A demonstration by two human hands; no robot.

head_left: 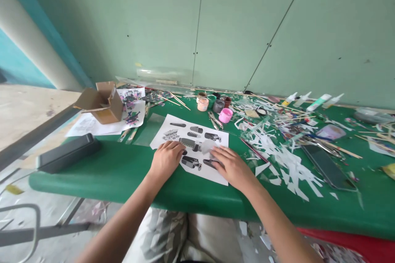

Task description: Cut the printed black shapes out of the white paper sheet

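The head-worn camera looks forward and down from close above the near edge of a long green-covered table. The wearer's pale patterned trousers appear nearside; a flat pale-green panelled wall bounds the far side.

Our bare right hand partly hides the white printed paper sheet; we cannot identify the blurred pale piece at its fingertips.
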